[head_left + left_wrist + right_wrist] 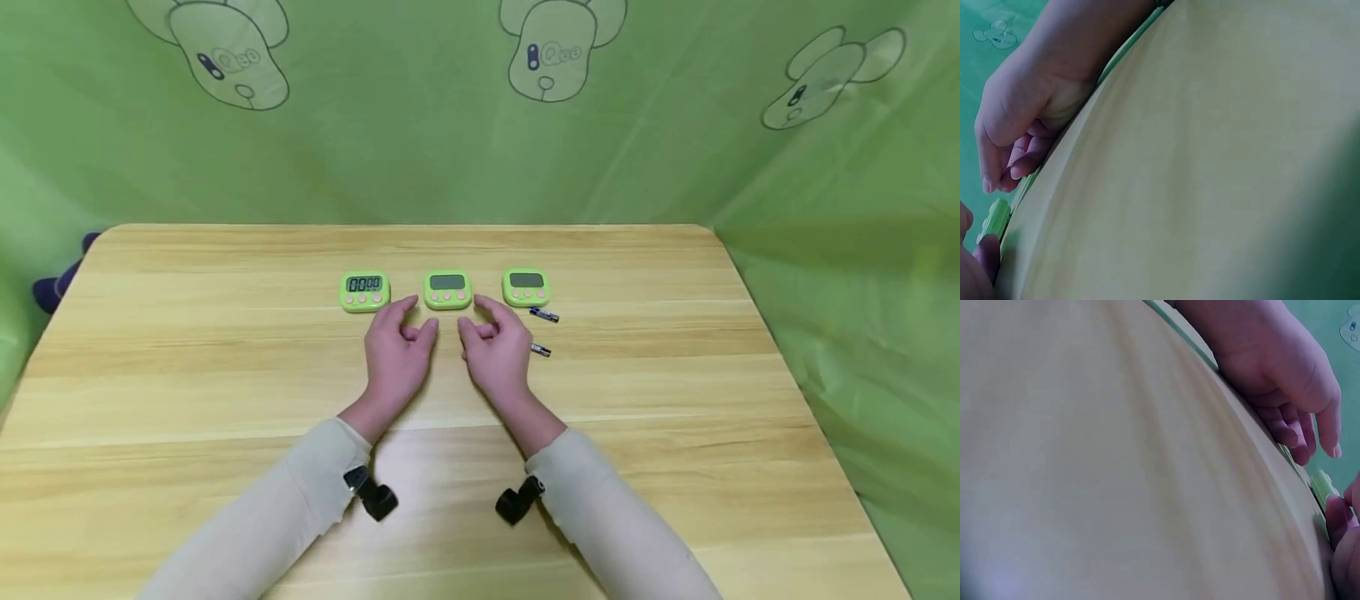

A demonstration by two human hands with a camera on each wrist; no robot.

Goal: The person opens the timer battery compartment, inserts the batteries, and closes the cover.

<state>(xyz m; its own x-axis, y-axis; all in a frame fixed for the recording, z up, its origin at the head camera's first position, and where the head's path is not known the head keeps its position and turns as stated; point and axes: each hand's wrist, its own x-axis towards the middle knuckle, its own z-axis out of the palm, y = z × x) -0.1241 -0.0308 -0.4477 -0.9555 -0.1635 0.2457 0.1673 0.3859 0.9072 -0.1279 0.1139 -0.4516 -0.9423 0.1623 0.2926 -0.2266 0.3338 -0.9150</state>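
Three green kitchen timers lie in a row in the head view. Digits show on the left timer (364,292); the middle timer (447,290) and right timer (526,287) have blank screens. My left hand (397,350) is just left of the middle timer, overlapping the left timer's lower corner. Mirroring it on the other side is my right hand (498,350). Both hold nothing, fingers loosely bent, thumbs toward each other with a gap between. In the left wrist view, a timer's edge (997,219) shows between the hands.
Below the right timer lie two small dark batteries, one battery (544,315) fully visible and another battery (541,350) partly behind my right hand. The wooden table (225,375) backs onto a green curtain (420,150). Something dark purple (56,283) sits past the left edge.
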